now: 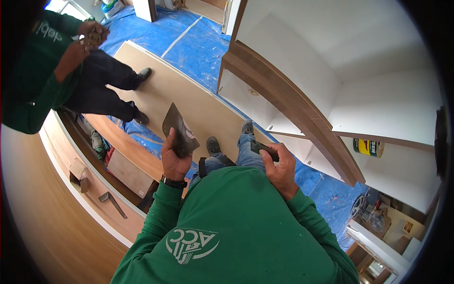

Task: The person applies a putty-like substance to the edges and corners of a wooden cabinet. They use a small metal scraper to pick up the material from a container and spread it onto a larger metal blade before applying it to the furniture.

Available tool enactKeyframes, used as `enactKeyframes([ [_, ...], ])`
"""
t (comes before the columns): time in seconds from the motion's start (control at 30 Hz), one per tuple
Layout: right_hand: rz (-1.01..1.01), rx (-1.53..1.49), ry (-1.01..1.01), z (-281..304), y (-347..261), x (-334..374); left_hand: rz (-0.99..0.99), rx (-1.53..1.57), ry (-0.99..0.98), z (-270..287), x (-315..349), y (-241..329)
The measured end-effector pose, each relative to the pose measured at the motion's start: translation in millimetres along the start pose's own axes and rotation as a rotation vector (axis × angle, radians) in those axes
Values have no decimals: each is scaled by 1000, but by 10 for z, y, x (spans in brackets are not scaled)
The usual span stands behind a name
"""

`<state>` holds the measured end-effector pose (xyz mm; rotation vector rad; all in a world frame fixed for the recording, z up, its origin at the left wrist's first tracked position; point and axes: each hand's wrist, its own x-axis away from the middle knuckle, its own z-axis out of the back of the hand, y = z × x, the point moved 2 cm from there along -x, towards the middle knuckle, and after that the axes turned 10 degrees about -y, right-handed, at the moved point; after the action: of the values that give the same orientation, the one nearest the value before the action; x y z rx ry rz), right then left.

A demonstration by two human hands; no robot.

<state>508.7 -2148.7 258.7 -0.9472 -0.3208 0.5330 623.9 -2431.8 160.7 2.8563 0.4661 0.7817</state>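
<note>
My left hand [176, 160], with a dark watch on its wrist, grips a dark, flat, shiny plate [178, 132] by its near edge and holds it tilted before my body. A pale patch shows on the plate's right side. In my right hand [282, 170] is a small dark block-shaped object [263, 150], held between thumb and fingers; its exact kind cannot be made out. The two hands are apart, with my legs and shoes between and beyond them.
A co-worker [56, 71] in green stands at the left, handling a small object. Right of me rises a white cabinet [378, 99] with brown trim and a can [368, 147]. At the left, a square-like tool [112, 204] lies on a wooden panel [90, 184]. Blue sheeting [189, 42] covers the floor around a beige board [156, 80].
</note>
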Motion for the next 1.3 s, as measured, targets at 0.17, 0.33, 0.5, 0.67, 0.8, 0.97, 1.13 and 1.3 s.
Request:
enactKeyframes([
  [0.17,52,-5,-94,-171,-135,-109,-72,1,74,190,158,84],
  [0.33,156,59,-101,-312,-182,-222,-104,-2,90,306,190,147],
  [0.5,145,127,-98,-342,-98,-208,-57,-67,-10,408,134,232],
  [0.67,88,26,11,-295,37,-55,-2,-208,-132,396,-83,304],
  [0.8,82,-20,84,-190,127,46,-4,-310,-136,165,-192,313],
  [0.97,112,55,142,-9,385,153,-9,-274,-145,-291,-217,-91],
  [1.13,111,70,208,436,604,454,-186,-971,-373,-234,-178,-529],
  [1.3,33,32,269,835,886,946,-237,-1026,-501,-759,-23,-1354],
])
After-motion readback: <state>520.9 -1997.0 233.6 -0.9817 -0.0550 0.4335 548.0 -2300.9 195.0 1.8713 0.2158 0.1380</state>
